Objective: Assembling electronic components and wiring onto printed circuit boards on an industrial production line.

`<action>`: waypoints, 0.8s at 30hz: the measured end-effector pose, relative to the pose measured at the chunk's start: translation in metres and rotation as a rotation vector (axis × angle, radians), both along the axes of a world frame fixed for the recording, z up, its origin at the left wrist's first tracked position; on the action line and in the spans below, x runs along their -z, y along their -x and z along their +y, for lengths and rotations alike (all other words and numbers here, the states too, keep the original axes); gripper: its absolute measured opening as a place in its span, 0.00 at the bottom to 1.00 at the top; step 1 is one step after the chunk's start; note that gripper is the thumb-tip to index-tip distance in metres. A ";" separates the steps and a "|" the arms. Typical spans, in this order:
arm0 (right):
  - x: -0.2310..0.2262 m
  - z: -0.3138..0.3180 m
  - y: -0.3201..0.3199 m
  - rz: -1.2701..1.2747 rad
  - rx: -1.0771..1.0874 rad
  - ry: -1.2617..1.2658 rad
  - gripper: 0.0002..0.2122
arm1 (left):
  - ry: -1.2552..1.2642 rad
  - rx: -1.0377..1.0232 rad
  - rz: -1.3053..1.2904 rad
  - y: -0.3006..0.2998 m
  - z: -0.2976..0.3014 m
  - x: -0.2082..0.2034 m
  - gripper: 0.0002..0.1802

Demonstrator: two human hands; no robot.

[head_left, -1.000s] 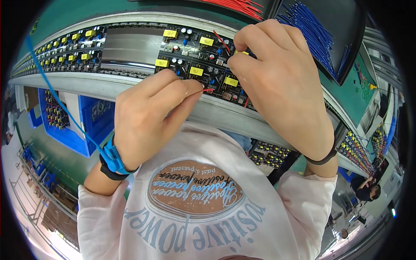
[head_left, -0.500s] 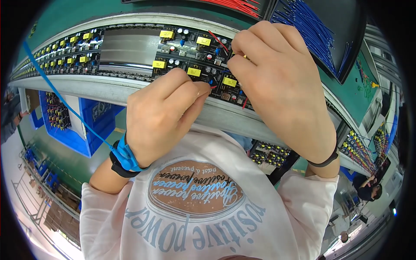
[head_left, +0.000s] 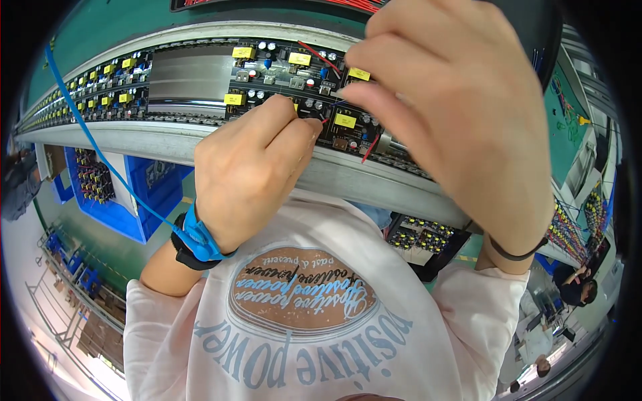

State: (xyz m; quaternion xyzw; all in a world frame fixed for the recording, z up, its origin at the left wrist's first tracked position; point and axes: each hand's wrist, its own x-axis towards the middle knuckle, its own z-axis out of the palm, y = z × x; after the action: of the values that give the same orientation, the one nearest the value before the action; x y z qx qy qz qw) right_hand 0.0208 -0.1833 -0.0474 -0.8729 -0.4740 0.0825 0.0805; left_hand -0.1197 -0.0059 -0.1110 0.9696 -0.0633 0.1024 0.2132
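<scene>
Two rows of black circuit boards (head_left: pixel 251 79) with yellow block components lie in a metal rail (head_left: pixel 314 167). My left hand (head_left: pixel 254 160) is closed at the near row, its thumb and finger pinching a short red wire (head_left: pixel 326 121) whose end just shows. My right hand (head_left: pixel 455 93) is above the boards' right part, blurred, its thumb apart from the curled fingers and nothing visible between them. A loose red wire (head_left: pixel 319 57) slants over the far row. Another red wire (head_left: pixel 370 148) sticks out at the near edge, and a dark blue wire (head_left: pixel 338 103) lies near my right thumb.
Beyond the rail are a tray of red wires (head_left: pixel 341 3) and a black tray (head_left: pixel 547 40), mostly hidden by my right hand. A blue cord (head_left: pixel 100 157) runs to my left wrist strap. A blue bin (head_left: pixel 157 200) stands below left; people are at far right.
My right hand has lifted off the boards and moved up and right, its thumb parting from the fingers. The boards have shifted slightly left in view. My left hand stays pinched at the near row.
</scene>
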 end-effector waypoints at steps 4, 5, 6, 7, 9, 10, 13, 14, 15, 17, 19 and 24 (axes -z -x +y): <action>-0.010 -0.032 -0.012 0.032 0.086 0.039 0.07 | 0.009 0.006 0.018 -0.003 0.000 -0.005 0.08; -0.005 -0.021 -0.016 0.041 0.101 0.045 0.07 | 0.010 0.001 0.032 -0.002 0.000 -0.006 0.08; -0.003 -0.020 -0.021 0.050 0.117 0.053 0.07 | 0.010 -0.005 0.045 -0.002 0.001 -0.007 0.08; -0.002 -0.029 -0.028 0.059 0.132 0.061 0.07 | 0.008 -0.005 0.047 -0.002 0.001 -0.008 0.08; 0.001 -0.038 -0.038 0.073 0.165 0.082 0.07 | -0.038 0.027 0.044 -0.003 0.003 -0.010 0.09; 0.003 -0.057 -0.049 0.080 0.183 0.092 0.07 | -0.060 0.044 0.041 -0.005 0.003 -0.011 0.09; -0.002 -0.071 -0.063 0.100 0.242 0.126 0.07 | -0.098 0.083 0.025 -0.011 0.004 -0.012 0.10; -0.002 -0.051 -0.048 0.109 0.259 0.134 0.07 | -0.121 0.098 0.020 -0.013 0.004 -0.011 0.11; -0.007 -0.030 -0.036 0.118 0.270 0.144 0.08 | -0.122 0.094 0.023 -0.014 0.005 -0.012 0.11; -0.011 -0.030 -0.037 0.130 0.301 0.166 0.08 | -0.142 0.106 0.048 -0.015 0.007 -0.014 0.12; -0.014 -0.035 -0.041 0.141 0.332 0.186 0.08 | -0.152 0.112 0.060 -0.015 0.007 -0.014 0.12; -0.002 -0.062 -0.092 0.155 0.427 0.219 0.08 | -0.118 0.130 0.036 -0.020 0.002 -0.014 0.13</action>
State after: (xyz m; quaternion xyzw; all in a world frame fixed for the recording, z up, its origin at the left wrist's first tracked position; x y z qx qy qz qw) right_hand 0.1125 -0.2455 -0.0453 -0.9479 -0.2596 0.1809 0.0372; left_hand -0.1000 -0.0036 -0.0971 0.9760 -0.1281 0.0670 0.1630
